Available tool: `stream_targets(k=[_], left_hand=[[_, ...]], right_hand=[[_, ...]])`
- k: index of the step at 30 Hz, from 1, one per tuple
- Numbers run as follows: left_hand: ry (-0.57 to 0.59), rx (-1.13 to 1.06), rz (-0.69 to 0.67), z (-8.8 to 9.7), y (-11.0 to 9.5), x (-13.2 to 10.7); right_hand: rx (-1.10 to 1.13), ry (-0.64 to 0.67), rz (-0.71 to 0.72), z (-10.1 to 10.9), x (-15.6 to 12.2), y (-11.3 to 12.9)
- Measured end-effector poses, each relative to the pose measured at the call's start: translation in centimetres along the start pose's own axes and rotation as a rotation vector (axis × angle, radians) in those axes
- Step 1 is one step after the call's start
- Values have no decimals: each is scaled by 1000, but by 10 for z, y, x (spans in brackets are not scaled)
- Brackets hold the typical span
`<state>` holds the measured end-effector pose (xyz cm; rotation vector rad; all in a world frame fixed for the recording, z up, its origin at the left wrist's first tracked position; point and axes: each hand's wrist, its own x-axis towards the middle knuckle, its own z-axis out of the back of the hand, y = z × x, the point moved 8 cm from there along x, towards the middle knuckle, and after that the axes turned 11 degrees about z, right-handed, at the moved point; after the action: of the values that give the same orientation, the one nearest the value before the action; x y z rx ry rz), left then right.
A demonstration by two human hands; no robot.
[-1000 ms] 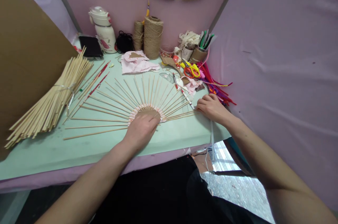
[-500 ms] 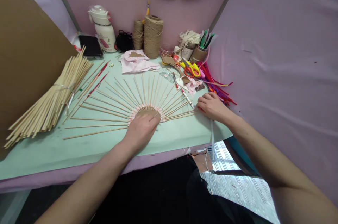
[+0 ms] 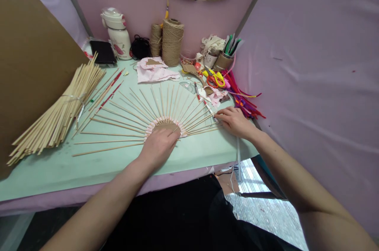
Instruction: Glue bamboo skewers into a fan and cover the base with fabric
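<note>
A fan of thin wooden sticks (image 3: 118, 120) spreads out from a cardboard half-circle (image 3: 166, 126) with a pink-and-white patterned rim. My left hand (image 3: 159, 146) presses down on the half-circle, fingers curled, covering its lower left part. At the fan's right side, my right hand (image 3: 235, 122) has its thumb and fingers closed on the outer end of a stick. Just beyond those fingertips lies a red-and-white pen (image 3: 204, 100).
A tied bundle of sticks (image 3: 59, 113) leans by a cardboard sheet (image 3: 32, 45) on the left. Behind stand a white bottle (image 3: 119, 38), twine spools (image 3: 172, 42) and a can of green-handled tools (image 3: 225, 59). Scissors (image 3: 217, 80) and pipe cleaners (image 3: 242, 95) lie right.
My right hand has shifted slightly left, from the lowest right sticks to the end of a stick a little higher up. My left hand stays on the half-circle.
</note>
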<state>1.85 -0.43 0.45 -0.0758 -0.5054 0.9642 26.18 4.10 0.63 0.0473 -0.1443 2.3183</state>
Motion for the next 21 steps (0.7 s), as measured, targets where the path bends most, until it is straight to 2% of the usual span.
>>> stream_targets(k=[9,14,17,21], left_hand=[[-5,-17,-3,2,-1,1],[6,-10,3,1,-1,1],[3,-8,7,1,0,1],[0,-10,2,0,0,1]], right_hand=[[19,9,-24,-2,-11,3],[28,-56,-58,6,-11,-1],[23,-106,-127,9,-5,-12],[22,-112,-320,0,-1,-32]])
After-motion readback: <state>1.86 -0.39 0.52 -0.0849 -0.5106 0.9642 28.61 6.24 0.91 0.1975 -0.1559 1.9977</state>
